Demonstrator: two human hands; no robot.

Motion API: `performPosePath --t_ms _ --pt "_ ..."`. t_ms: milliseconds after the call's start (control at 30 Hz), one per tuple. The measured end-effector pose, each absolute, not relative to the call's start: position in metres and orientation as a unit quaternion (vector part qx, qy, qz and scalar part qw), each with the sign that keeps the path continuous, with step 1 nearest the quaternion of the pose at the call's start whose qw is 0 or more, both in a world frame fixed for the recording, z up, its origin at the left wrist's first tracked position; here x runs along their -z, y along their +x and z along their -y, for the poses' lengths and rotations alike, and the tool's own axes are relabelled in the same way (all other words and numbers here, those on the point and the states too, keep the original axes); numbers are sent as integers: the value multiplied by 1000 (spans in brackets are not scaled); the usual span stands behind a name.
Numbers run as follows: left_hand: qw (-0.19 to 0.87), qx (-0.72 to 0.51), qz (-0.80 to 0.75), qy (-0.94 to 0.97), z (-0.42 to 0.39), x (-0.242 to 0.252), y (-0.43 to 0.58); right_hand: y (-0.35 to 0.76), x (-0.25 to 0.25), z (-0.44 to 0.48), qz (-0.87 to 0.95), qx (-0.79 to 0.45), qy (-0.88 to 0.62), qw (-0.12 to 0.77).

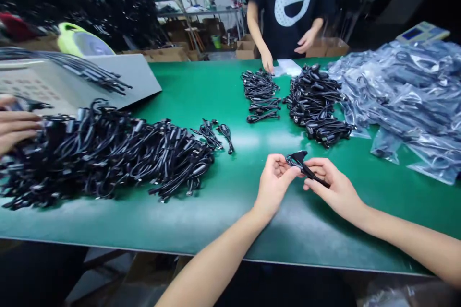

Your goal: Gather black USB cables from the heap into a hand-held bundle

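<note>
Green and glossy, the counter [223, 211] runs from side to side beneath everything. Nearest, over its front half, the person's left hand [276, 180] has thumb and fingers pinched on one end of a coiled black cable [298, 157]; the right hand [333, 189], fingers curled narrowly, grips the other end. Held between both hands, the cable is raised above the surface (its near end partly covered by the right fingers).

To the left sprawls a long heap of black cables [144, 153], with a few loose coils [225, 135] just beyond its right end. Another person's hand [16, 127] reaches in at the left edge; what it holds is hard to tell.

Farther off lie a smaller stack of cables [261, 93] and a taller pile [317, 105], with bagged cables [406, 96] spread at the right. Across the counter, a person in a dark printed T-shirt [293, 5] has one hand [267, 60] down beside a clear bag [288, 67]. Cardboard boxes [247, 49] sit behind.
</note>
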State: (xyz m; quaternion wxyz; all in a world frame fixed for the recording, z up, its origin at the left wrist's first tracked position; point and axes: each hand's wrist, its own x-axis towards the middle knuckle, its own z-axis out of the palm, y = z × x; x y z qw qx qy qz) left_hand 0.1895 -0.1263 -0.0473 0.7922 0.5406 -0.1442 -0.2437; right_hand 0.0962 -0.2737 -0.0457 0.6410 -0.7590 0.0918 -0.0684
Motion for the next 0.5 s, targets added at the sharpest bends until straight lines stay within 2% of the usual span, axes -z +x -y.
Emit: performPosePath --t_ms 200,500 --pt "758 340 123 542 129 59 195 92 69 274 -49 -68 -704 705" --pt "751 392 93 523 127 53 196 95 65 277 -52 -122 -673 728"
